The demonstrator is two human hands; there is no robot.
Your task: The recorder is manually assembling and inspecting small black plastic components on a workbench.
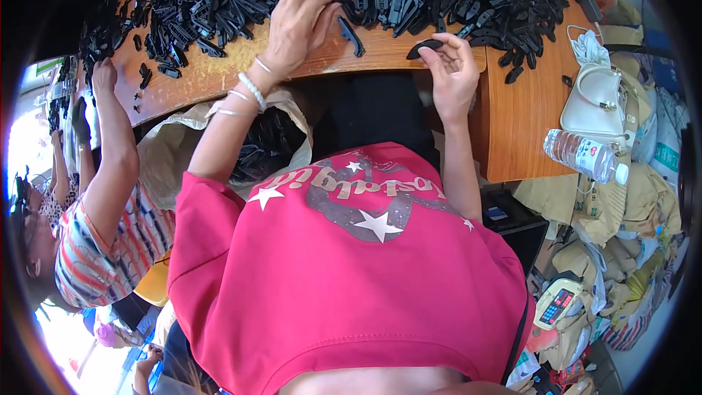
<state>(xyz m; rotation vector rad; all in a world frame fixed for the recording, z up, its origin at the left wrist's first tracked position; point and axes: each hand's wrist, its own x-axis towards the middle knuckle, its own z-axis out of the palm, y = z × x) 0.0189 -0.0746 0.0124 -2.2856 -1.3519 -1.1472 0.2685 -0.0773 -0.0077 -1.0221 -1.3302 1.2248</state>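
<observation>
My right hand (455,77) pinches a small black leaf-shaped plastic piece (424,48) between thumb and fingers, just above the table's front edge. To its left, my left hand (298,20) is raised by the pile, its fingers curved and apart, with nothing visible in them. Between the hands a slim dark plastic part (351,36) lies by itself on the wooden table (322,64). Behind both hands spreads a large heap of black plastic parts (227,0): long slotted ones to the left, smaller curved ones (497,0) to the right.
Below the table edge stands an open sack (172,148) with black pieces inside. At right are a white handbag (596,99), a clear plastic bottle (585,156) and piled brown bags (629,205). On the left a co-worker in a striped shirt (110,256) reaches toward the parts.
</observation>
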